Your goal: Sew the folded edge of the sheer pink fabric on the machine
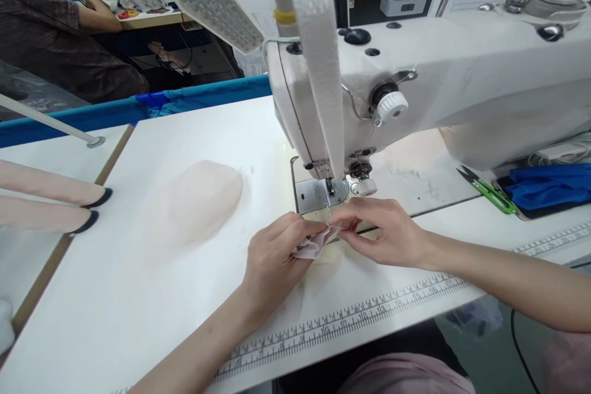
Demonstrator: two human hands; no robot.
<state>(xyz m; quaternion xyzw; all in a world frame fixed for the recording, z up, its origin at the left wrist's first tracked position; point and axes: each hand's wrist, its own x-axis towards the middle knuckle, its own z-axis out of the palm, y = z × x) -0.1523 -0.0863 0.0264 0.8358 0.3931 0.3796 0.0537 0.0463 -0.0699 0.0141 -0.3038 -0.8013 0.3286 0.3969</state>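
Note:
My left hand [279, 255] is closed on a small piece of pale pink fabric [310, 249] just in front of the sewing machine [305, 98]. Thumb and forefinger of my right hand [385, 231] pinch the right end of that same fabric, where the fingertips of both hands nearly meet. Behind the hands lie the metal needle plate [318, 194] and the presser foot [330, 187]. A sheer beige fabric piece [203, 203] rests flat on the white table [106, 295] to the left.
Green-handled thread snips [492, 192] lie at the right beside a dark tray with blue cloth [551, 184]. A ruler strip [351, 320] runs along the front edge. Two beige padded shapes with black tips [50, 197] are at far left. Another person [64, 31] sits behind a blue-edged divider.

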